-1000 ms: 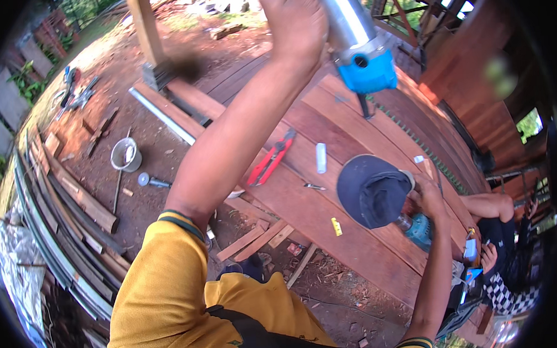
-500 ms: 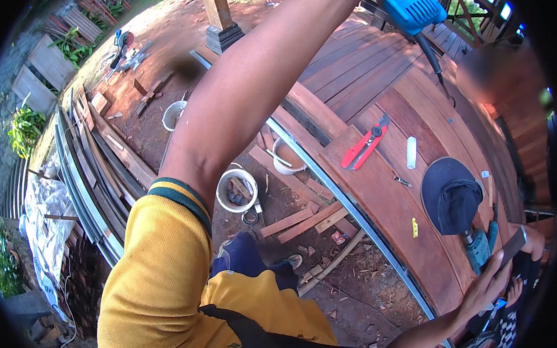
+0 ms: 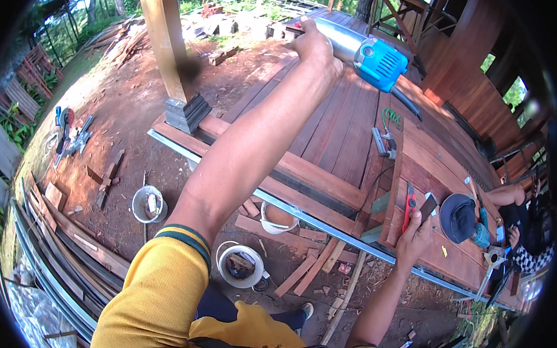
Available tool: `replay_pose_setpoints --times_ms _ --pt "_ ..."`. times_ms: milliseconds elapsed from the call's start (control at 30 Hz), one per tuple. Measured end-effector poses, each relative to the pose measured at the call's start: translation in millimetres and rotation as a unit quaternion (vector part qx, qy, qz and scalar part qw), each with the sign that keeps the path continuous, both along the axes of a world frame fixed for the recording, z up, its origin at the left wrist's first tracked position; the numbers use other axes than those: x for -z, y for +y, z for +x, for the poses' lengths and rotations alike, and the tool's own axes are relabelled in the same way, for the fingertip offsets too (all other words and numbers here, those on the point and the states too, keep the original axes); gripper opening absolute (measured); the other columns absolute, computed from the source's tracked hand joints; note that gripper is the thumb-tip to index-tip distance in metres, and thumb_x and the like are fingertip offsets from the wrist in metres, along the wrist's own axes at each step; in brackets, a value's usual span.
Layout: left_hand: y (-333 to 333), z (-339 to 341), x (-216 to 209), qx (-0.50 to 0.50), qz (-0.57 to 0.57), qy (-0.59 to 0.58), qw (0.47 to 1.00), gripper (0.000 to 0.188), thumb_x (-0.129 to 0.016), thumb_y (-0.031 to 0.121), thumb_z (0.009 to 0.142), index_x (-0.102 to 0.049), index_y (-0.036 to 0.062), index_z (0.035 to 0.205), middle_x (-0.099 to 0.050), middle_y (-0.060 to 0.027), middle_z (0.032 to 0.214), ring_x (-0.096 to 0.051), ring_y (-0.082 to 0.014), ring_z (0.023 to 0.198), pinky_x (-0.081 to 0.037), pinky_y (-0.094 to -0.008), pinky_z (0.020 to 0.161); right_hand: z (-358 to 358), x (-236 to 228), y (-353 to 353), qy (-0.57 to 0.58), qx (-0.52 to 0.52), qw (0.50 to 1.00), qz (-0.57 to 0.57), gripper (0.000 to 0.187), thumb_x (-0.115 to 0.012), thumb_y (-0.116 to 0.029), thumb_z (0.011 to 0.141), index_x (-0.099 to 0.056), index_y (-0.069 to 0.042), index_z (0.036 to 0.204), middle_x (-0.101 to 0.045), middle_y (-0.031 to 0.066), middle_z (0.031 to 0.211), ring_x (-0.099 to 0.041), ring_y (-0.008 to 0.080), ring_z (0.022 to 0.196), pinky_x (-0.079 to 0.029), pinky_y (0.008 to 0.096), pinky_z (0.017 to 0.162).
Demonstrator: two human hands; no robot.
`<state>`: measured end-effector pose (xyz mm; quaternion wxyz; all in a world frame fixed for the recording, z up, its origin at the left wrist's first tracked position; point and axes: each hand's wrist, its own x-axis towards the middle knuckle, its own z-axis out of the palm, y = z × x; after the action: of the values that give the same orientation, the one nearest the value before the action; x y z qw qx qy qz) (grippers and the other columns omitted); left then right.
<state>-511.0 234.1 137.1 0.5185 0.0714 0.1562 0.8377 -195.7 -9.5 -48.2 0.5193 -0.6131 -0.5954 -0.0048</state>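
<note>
At the far end of my outstretched left arm, my left hand (image 3: 314, 47) grips a corded power tool, by its look a trim router (image 3: 382, 64), with a silver cylindrical body and a blue vented head. Its cord points toward the deck. My right hand (image 3: 413, 239) is over the boards at right, closed on a dark, flat rectangular object (image 3: 427, 208) whose kind I cannot make out. Right beside its fingers is a red utility knife (image 3: 409, 200). Close by on the boards are a dark cap (image 3: 458, 218) and a teal power tool (image 3: 480, 235), partly hidden.
Another person (image 3: 520, 216) sits at the far right edge. A wooden post (image 3: 164, 48) rises from the deck corner. Buckets (image 3: 241, 281) and wood offcuts (image 3: 307, 269) lie below the metal-edged deck (image 3: 327, 147). A mitre saw (image 3: 68, 130) and stacked lengths (image 3: 70, 245) are at left.
The view has swung up toward the deck and post. My left hand and the router now show fully. My right hand has moved from near the other person to beside the red knife.
</note>
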Motion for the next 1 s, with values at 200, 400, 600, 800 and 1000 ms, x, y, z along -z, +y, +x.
replay_pose_setpoints --times_ms 200,400,600,800,1000 --pt "45 2 25 0.116 0.003 -0.002 0.993 0.054 -0.044 0.047 0.116 -0.047 -0.0027 0.139 -0.066 -0.0189 0.129 -0.074 -0.0337 0.110 -0.065 -0.0539 0.094 7 3 2 -0.137 0.081 0.987 0.033 0.029 -0.055 -0.022 0.111 -0.069 0.003 0.104 -0.063 0.0191 0.081 -0.062 0.0368 0.075 -0.047 0.0483 0.072" --pt "99 18 57 0.191 -0.025 -0.037 0.981 0.049 -0.035 0.047 0.118 -0.051 0.0044 0.137 -0.068 -0.0141 0.129 -0.074 -0.0321 0.112 -0.064 -0.0523 0.095 -4 -2 -1 0.007 0.120 0.992 -0.040 0.031 -0.059 -0.023 0.111 -0.068 0.001 0.094 -0.065 0.0112 0.073 -0.059 0.0189 0.065 -0.045 0.0395 0.061" --pt "155 4 43 0.235 -0.038 -0.019 0.971 0.050 -0.037 0.047 0.118 -0.049 0.0033 0.139 -0.068 -0.0142 0.131 -0.074 -0.0324 0.115 -0.064 -0.0517 0.097 -1 -3 -2 0.058 0.139 0.987 -0.058 0.033 -0.059 -0.026 0.112 -0.068 -0.001 0.092 -0.057 0.0012 0.067 -0.049 0.0090 0.062 -0.039 0.0325 0.057" --pt "258 -9 54 0.322 -0.014 0.081 0.943 0.057 -0.036 0.051 0.117 -0.044 0.0010 0.143 -0.066 -0.0191 0.136 -0.071 -0.0350 0.120 -0.063 -0.0540 0.099 10 8 -7 0.174 0.134 0.975 -0.034 0.036 -0.056 -0.033 0.114 -0.067 -0.004 0.095 -0.063 -0.0025 0.082 -0.048 0.0044 0.069 -0.037 0.0246 0.063" --pt "315 -28 32 0.299 -0.018 0.111 0.948 0.063 -0.033 0.055 0.117 -0.049 -0.0012 0.141 -0.064 -0.0218 0.141 -0.068 -0.0387 0.124 -0.058 -0.0569 0.105 17 2 -13 0.200 0.169 0.960 -0.100 0.042 -0.054 -0.038 0.114 -0.065 -0.002 0.096 -0.065 0.0027 0.086 -0.055 0.0116 0.079 -0.043 0.0307 0.076"
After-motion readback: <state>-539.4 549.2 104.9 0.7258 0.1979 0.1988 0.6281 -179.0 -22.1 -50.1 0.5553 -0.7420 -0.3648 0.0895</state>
